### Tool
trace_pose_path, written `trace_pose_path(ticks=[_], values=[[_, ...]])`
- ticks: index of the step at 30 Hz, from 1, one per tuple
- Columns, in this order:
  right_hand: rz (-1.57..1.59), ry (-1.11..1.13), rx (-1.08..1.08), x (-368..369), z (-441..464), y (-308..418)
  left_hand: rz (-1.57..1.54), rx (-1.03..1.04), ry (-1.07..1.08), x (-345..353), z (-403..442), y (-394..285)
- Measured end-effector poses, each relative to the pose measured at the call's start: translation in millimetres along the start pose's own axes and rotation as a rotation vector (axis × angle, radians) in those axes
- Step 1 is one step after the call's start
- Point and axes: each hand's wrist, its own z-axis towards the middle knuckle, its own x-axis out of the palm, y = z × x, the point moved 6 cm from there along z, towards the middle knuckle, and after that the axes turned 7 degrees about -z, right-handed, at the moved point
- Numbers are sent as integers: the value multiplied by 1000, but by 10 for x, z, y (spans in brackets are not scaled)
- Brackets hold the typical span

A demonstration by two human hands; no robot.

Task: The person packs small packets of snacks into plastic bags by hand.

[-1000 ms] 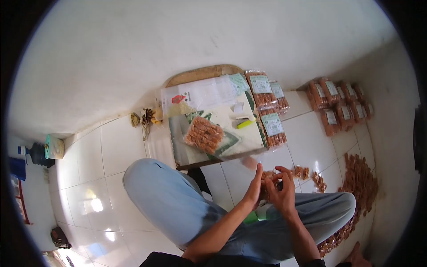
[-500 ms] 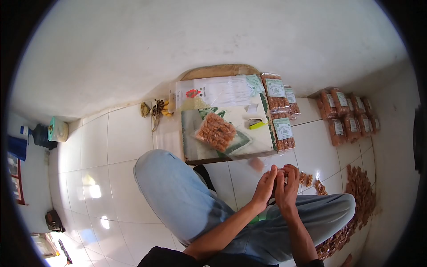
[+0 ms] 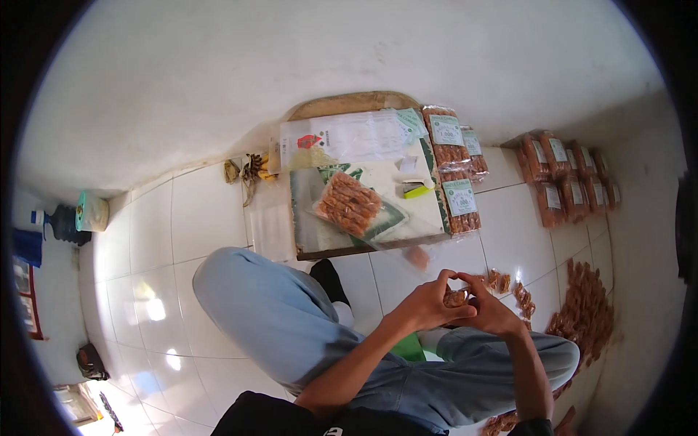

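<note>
My left hand (image 3: 427, 305) and my right hand (image 3: 496, 309) meet above my bent leg, thumbs and fingertips closed around small brown snack pieces (image 3: 456, 297). How many pieces they hold is hard to make out. In front of them, a clear plastic bag filled with rows of brown snack pieces (image 3: 349, 205) lies tilted on the low board (image 3: 313, 243). Its clear end stretches towards my hands. To its right sits a yellow-green and white stapler (image 3: 417, 190). A few loose snack pieces (image 3: 522, 298) lie on the tiles just right of my hands.
Labelled snack packs (image 3: 460, 206) line the board's right edge. More packs (image 3: 571, 182) stand stacked by the wall. A large pile of loose brown pieces (image 3: 584, 305) spreads at right. Flat plastic bags (image 3: 349, 142) and green labels (image 3: 411, 125) lie at the board's back.
My hands have turned and spread a little, so the brown pieces between them now show. The view has shifted slightly; the bag on the board stays in place.
</note>
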Motion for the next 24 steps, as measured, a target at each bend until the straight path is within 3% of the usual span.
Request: trace_pose_path(ticks=[4,6,8,11,12,15,16,18,19,24], values=[[32,7,89,224,60,-123,121,88,-70,-49,-77,39],[223,-76,-48,365,138,-47,98,124,-198,-150,-91,5],[304,-70,37,444,144,74,167,174,-247,-181,-55,76],[20,-407,-169,348,145,94,-288,213,-547,-352,-68,167],[24,-415,-166,349,136,82,-284,212,-538,-344,-39,179],[-49,-696,-176,241,103,89,-981,-139,-473,-228,17,453],[-47,-701,-172,246,117,48,-978,-143,-469,-169,-3,439],[-348,-811,-248,231,88,89,-996,-136,-321,70,20,405],[-404,-827,-291,244,75,124,-1023,-56,-352,123,45,401],[-360,-718,-227,331,-1,36,-870,-53,-460,167,54,560]])
